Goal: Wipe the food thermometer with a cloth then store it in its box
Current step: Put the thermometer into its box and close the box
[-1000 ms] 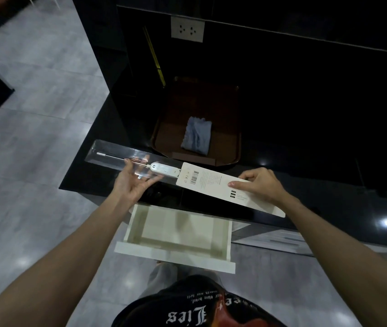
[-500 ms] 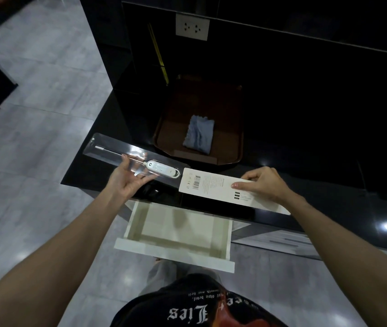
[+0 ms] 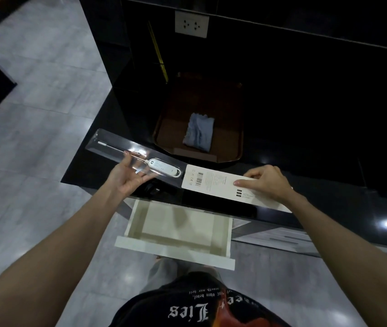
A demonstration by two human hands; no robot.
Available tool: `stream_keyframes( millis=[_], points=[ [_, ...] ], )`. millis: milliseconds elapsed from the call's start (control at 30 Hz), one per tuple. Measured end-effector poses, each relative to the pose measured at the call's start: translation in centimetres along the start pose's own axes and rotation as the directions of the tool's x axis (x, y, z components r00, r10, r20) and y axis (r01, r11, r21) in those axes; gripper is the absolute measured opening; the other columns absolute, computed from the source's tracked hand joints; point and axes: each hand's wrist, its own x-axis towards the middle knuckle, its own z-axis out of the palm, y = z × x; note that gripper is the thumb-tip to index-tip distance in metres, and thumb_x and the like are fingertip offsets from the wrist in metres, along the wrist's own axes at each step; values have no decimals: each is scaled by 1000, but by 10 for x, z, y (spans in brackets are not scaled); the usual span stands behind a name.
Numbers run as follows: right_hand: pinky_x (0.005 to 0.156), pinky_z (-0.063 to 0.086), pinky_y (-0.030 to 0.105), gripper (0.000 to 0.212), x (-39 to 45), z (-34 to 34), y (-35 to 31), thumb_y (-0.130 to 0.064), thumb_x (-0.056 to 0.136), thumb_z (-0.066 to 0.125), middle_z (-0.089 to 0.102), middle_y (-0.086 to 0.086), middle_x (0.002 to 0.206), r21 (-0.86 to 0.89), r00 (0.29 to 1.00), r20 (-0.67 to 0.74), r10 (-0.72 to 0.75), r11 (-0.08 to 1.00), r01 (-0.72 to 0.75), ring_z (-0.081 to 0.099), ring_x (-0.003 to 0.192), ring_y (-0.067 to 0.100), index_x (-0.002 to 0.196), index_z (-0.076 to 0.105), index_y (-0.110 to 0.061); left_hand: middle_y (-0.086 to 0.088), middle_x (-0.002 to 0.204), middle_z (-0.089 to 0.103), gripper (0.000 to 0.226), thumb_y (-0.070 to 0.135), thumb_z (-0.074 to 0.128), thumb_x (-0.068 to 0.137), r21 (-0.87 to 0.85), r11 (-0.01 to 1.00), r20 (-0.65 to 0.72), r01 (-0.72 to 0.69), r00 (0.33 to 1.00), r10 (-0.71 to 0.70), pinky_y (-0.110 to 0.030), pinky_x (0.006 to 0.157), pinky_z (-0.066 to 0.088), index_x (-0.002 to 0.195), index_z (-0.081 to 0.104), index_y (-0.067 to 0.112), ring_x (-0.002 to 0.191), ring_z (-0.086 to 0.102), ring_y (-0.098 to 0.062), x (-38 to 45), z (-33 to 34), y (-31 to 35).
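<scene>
The thermometer (image 3: pixel 164 166) is white, with a flat oval body bearing a round dark-ringed mark at its left end and a thin metal probe (image 3: pixel 113 147) running out toward 10 o'clock to a small white tip. It lies seated in a long clear plastic tray (image 3: pixel 107 140), which sits above the near left corner of the glossy black counter (image 3: pixel 329 138) and projects past its left edge. The right end of the tray is at the mouth of the white box (image 3: pixel 213 182), a long flat sleeve printed with a barcode and small symbols, lying toward 4 o'clock from the thermometer. The left hand (image 3: pixel 128 178) is palm up under the tray, fingers spread and loosely curled, supporting it from below; whether the thumb presses the top cannot be determined. The right hand (image 3: pixel 268 182) rests on the box, fingers together and pressed flat on its upper face, thumb side toward the person. At 12 o'clock from the box a folded grey cloth (image 3: pixel 199 133) lies in a brown tray (image 3: pixel 235 138). Below the counter edge a pale drawer (image 3: pixel 176 253) stands open. Compared with half a second earlier, the thermometer body sits nearer the box mouth, the gap between them narrower; both hands hold much the same positions, and the cloth is unmoved.
</scene>
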Motion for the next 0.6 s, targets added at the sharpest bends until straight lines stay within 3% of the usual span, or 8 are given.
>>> stream_keyframes(
  millis=[133, 233, 300, 400, 500, 533, 600],
  points=[
    [80, 55, 45, 32, 1, 2, -1, -80, 59, 66, 70, -26, 72, -21, 1000, -26, 2, 1000, -2, 66, 83, 7, 70, 72, -51, -10, 104, 71, 33, 42, 38, 97, -8, 1000, -6, 3, 1000, -3, -56, 60, 57, 90, 57, 15, 99, 64, -36, 1, 4, -2],
    [81, 55, 45, 35, 2, 6, -5, -80, 59, 65, 71, -24, 74, -20, 1000, -27, 14, 1000, -14, 65, 85, 7, 73, 73, -49, -9, 94, 75, 34, 41, 37, 97, -51, 999, -15, 0, 1000, -1, -58, 60, 57, 87, 56, 15, 99, 62, -36, 0, 9, -8],
    [83, 53, 45, 38, 4, 10, -8, -79, 59, 66, 72, -22, 76, -7, 999, -32, 24, 1000, -24, 65, 88, 8, 76, 74, -46, -9, 101, 73, 33, 41, 37, 97, -73, 997, -12, -1, 1000, 0, -59, 60, 56, 90, 55, 14, 102, 61, -36, 1, 12, -15],
    [85, 52, 42, 44, 8, 17, -17, -79, 60, 66, 72, -19, 79, 8, 998, -48, 41, 999, -41, 63, 94, 12, 78, 75, -40, -11, 131, 58, 38, 43, 39, 96, -77, 997, -27, -3, 1000, 1, -58, 66, 57, 116, 52, 14, 109, 60, -35, 4, 14, -27],
    [82, 50, 36, 45, 9, 25, -32, -76, 62, 69, 71, -15, 84, 16, 996, -76, 40, 999, -39, 61, 96, 13, 83, 74, -37, -14, 140, 52, 55, 45, 47, 93, -87, 996, -24, 12, 1000, -14, -58, 77, 55, 136, 42, 10, 120, 56, -35, 2, 20, -39],
    [83, 49, 36, 45, 9, 27, -37, -75, 63, 69, 70, -15, 87, 19, 996, -84, 34, 999, -32, 60, 97, 12, 85, 74, -37, -15, 136, 54, 53, 41, 50, 93, -75, 997, -12, 15, 1000, -16, -56, 79, 55, 134, 44, 9, 120, 56, -35, 0, 23, -44],
    [84, 48, 37, 46, 10, 33, -49, -74, 65, 69, 69, -15, 90, 27, 996, -89, 18, 999, -16, 58, 99, 11, 91, 73, -37, -17, 119, 62, 23, 22, 55, 93, 4, 1000, 15, -16, 1000, 16, -49, 73, 59, 111, 55, 8, 110, 62, -31, -7, 32, -53]
  ],
)
